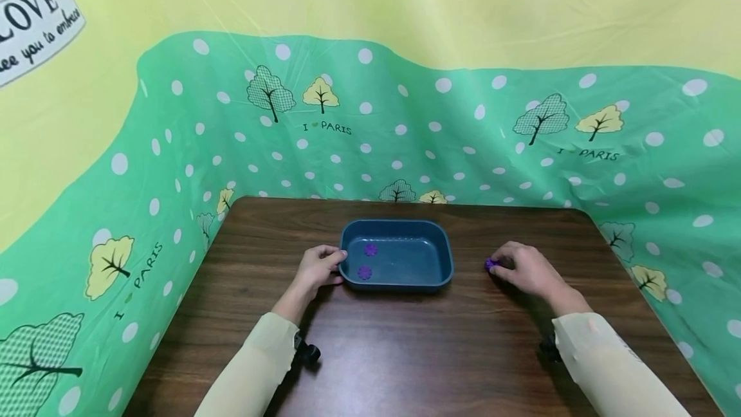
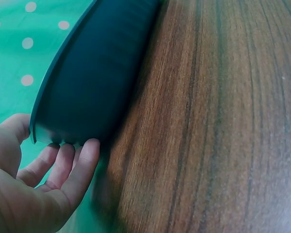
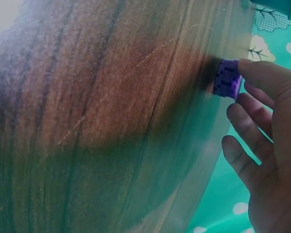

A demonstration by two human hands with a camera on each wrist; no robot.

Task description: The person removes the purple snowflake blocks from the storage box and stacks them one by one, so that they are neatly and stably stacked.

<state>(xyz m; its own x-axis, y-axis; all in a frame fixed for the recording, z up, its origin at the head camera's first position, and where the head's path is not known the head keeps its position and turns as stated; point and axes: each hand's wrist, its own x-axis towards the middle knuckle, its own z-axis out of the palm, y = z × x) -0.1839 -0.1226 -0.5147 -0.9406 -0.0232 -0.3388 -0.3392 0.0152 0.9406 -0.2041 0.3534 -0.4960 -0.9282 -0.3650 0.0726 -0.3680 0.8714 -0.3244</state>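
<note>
A dark blue rectangular tray (image 1: 399, 287) stands on the table, with two flat purple flower-shaped pieces (image 1: 365, 272) lying at the left of its floor. At its left end my left hand (image 1: 317, 269) grips the side, the thumb hooked over the rim and the fingers against the outer wall, as the left wrist view also shows. Right of the tray, my right hand (image 1: 528, 268) pinches a small purple notched block (image 3: 228, 78) between thumb and fingers, low over the wood. In the right wrist view the block looks like several such pieces stacked together; the other fingers are loosely bent.
The dark wooden table (image 1: 405, 346) has its far edge just behind the tray. A green and yellow printed cloth (image 1: 399, 121) hangs behind the table and along both sides. A dark wrist camera (image 1: 309, 356) sits under the left sleeve.
</note>
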